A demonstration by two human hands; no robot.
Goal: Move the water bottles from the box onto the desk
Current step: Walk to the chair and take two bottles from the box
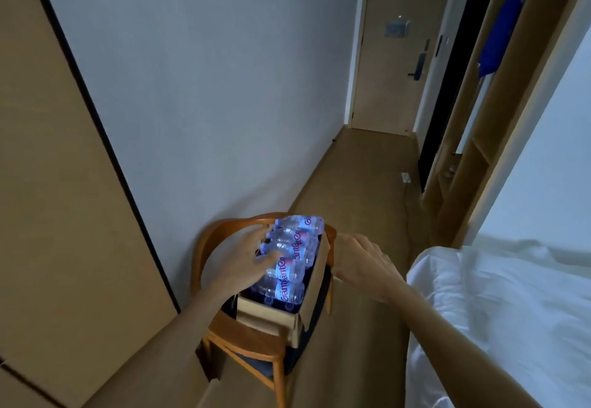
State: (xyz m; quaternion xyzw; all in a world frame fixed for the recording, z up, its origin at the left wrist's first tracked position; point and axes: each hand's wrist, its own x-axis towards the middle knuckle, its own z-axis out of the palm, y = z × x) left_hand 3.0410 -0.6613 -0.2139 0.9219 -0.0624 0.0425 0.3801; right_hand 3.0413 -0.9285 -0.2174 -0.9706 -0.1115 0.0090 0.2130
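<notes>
From the head camera, a wooden chair [246,340] with a curved back stands against a pale wall [208,88], and a bed [499,311] with rumpled white sheets lies close on the right, leaving a narrow strip of wood-toned floor [361,184] between them. A tan panel [57,199] with a dark edge fills the left side. Down the corridor are a closed door [396,56] and an open wardrobe [492,88] with a blue garment [505,20] hanging in it.

The cardboard box [271,315] sits on the chair seat, its flaps standing up. Inside, the water bottles [291,257] lie on their sides in a row, clear ribbed plastic with pink lettering on the labels.

The left hand [246,260] reaches over the box's left edge, its fingers bent over the bottles and touching them; a firm grip cannot be told. The right hand [364,263] is released, fingers straight, hovering just beside the box's right flap and holding nothing.
</notes>
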